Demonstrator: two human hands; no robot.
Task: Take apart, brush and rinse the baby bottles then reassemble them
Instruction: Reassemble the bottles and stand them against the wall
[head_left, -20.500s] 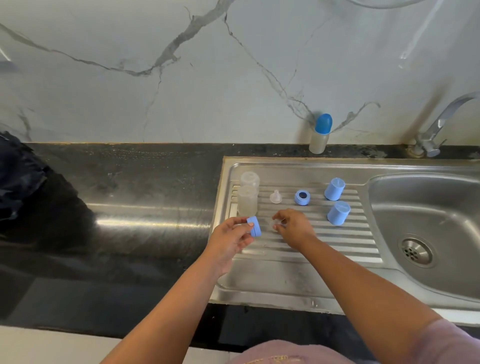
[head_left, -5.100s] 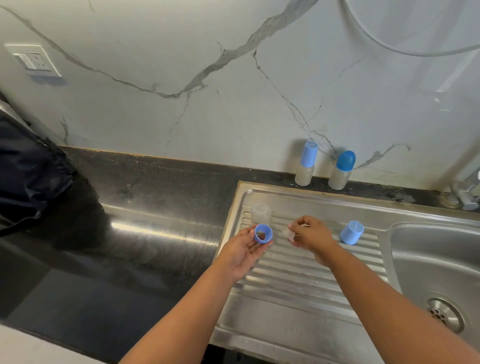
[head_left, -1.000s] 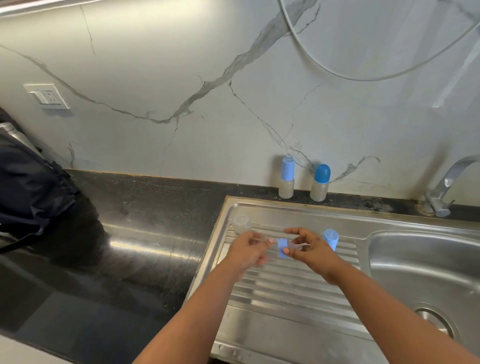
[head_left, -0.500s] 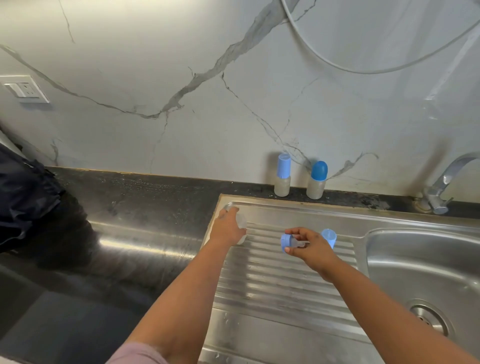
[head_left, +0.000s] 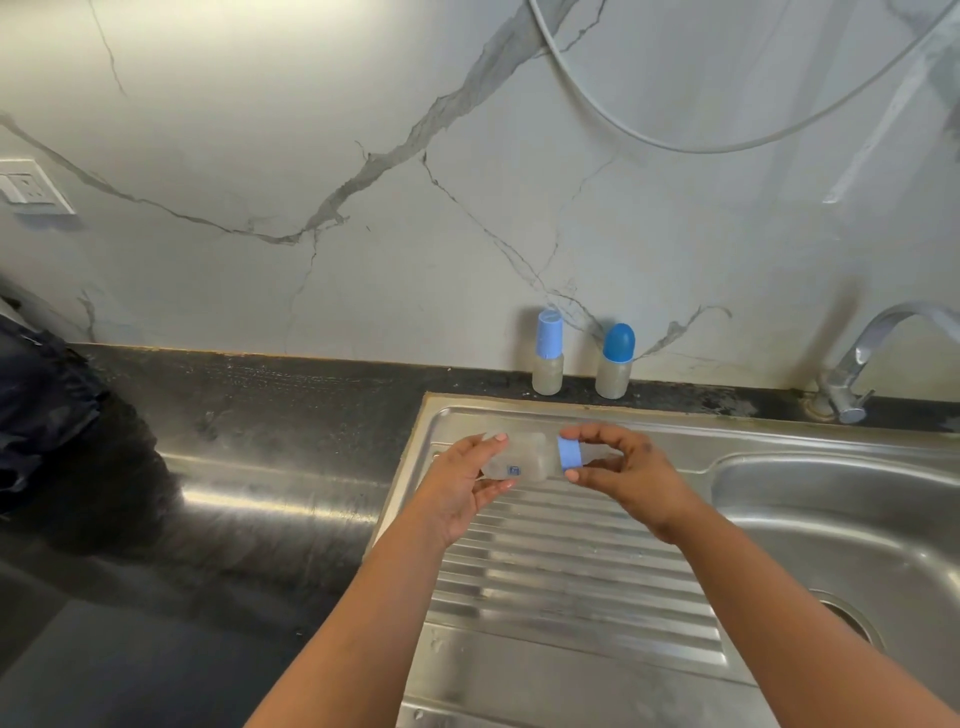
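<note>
Nearest the camera, two bare forearms reached forward over the ribbed stainless-steel draining board (head_left: 571, 582). Above its far end, the left hand (head_left: 457, 488) grasped the clear bottle body (head_left: 519, 460), which lay on its side in the air, thumb on the upper side and fingers curled beneath. The right hand (head_left: 628, 470) pinched the blue screw ring (head_left: 570, 452) at the bottle's neck between thumb and fingertips; the translucent teat (head_left: 597, 453) projected from the ring toward the right palm. Ring and neck met, though whether the thread was engaged could not be told. To the right lay the sink basin (head_left: 857, 519), its drain partly hidden by the right forearm. Left of the board stretched the dark countertop (head_left: 234, 467), with a black bag (head_left: 36, 415) at its left edge. Farther back, two assembled baby bottles stood upright against the marble wall, just apart: a bottle with pale blue cylindrical cap (head_left: 548, 353) and a bottle with darker domed cap (head_left: 615, 361). A chrome tap (head_left: 862, 358) rose at the far right, a wall socket (head_left: 31, 187) at the far left, and a grey hose (head_left: 701, 145) looped overhead.
</note>
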